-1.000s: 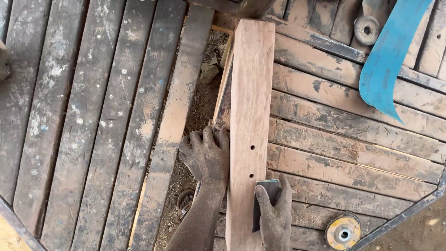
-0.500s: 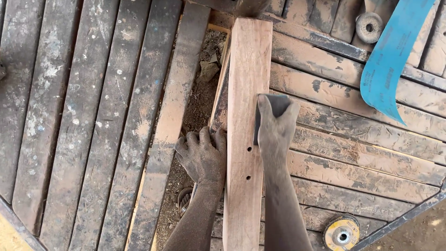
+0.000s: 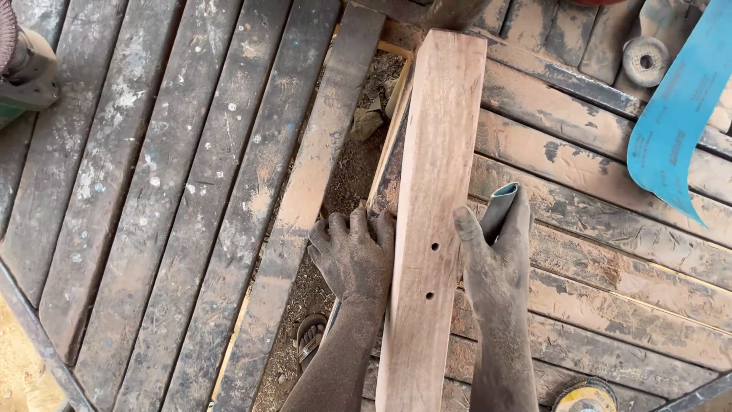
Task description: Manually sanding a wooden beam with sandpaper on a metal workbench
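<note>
The folded sandpaper (image 3: 503, 204), clamped in the right hand (image 3: 496, 255), has been drawn nearer and off the face onto the right edge of the plank (image 3: 431, 221), which lies lengthwise over the slatted bench (image 3: 175, 191), braced by the spread-fingered left hand (image 3: 352, 255).

Work surface is a slatted bench (image 3: 175, 191) of weathered grey planks, dust-caked and flecked with pale spots — slats run diagonally left of the hands, more crosswise to the right. A gap (image 3: 347, 175) between slats just above the left hand shows packed dirt and wood scraps below. Metal frame edge (image 3: 34, 328) at far lower left, sandy ground beyond it. Blue abrasive belt (image 3: 679, 122) drapes at upper right, a grinding disc (image 3: 644, 59) beside it, another disc (image 3: 585, 395) right of the right forearm. Green power tool (image 3: 27, 72) far upper left. Flat daylight — no hard shadows.
</note>
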